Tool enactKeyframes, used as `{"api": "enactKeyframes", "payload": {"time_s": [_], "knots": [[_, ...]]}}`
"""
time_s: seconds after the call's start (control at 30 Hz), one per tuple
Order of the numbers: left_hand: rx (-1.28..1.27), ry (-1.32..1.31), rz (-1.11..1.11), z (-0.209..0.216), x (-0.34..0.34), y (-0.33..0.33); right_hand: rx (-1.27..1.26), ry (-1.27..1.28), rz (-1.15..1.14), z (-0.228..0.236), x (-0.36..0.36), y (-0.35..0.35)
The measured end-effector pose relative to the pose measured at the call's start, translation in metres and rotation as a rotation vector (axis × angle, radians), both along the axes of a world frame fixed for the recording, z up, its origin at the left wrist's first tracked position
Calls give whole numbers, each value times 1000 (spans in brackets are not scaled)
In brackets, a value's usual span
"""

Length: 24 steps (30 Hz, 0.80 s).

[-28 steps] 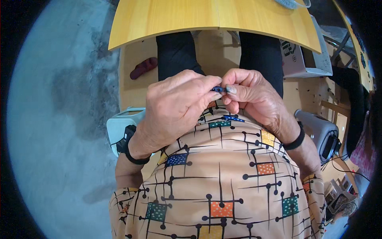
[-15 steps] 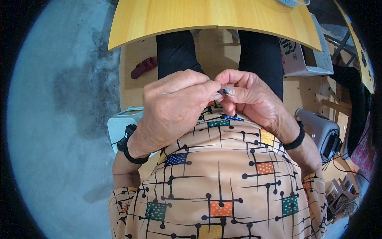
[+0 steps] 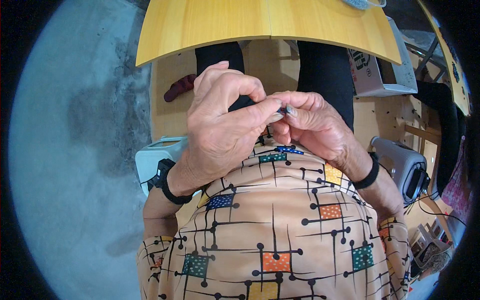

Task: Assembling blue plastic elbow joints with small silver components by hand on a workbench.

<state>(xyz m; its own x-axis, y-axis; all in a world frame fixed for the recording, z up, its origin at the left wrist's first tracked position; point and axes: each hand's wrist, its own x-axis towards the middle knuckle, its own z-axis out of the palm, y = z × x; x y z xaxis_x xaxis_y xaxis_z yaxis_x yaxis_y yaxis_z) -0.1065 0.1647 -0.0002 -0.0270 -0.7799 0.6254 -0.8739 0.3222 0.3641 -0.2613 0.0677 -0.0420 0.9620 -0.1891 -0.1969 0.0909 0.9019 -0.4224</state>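
Both hands meet in front of my waist, above my patterned clothing (image 3: 275, 215). A small dark piece (image 3: 282, 111) shows between the fingertips; it is too small and covered to name. My left hand (image 3: 227, 117) pinches it between thumb and index finger, with the other fingers raised and curled. My right hand (image 3: 317, 120) closes thumb and forefinger on the same piece from the right side, its remaining fingers bent below. Most of the piece is hidden by the fingers.
A yellow wooden table (image 3: 210, 25) stands ahead, with a clear container (image 3: 364, 4) on its far right edge. Under it are a dark red shoe-like item (image 3: 179, 88) and an open carton (image 3: 377, 75). A pale green stool (image 3: 160, 150) is left, a grey plastic item (image 3: 400, 160) right.
My left hand's fingers have lifted and spread from the closed pose, while its thumb stays at the fingertips. My right hand has barely shifted.
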Motion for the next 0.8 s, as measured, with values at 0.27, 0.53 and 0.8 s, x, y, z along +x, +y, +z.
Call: {"api": "enactKeyframes", "payload": {"time_s": [0.27, 0.53, 0.8], "knots": [[122, 48, 14, 5, -2, 2, -37, -24, 12, -1, -2, -2], [195, -24, -42, 12, -2, 4, -72, 2, 40, -3, -4, -2], [198, -27, -34, 7, -3, 4, -109, -29, 45, -6, -4, -3]]}}
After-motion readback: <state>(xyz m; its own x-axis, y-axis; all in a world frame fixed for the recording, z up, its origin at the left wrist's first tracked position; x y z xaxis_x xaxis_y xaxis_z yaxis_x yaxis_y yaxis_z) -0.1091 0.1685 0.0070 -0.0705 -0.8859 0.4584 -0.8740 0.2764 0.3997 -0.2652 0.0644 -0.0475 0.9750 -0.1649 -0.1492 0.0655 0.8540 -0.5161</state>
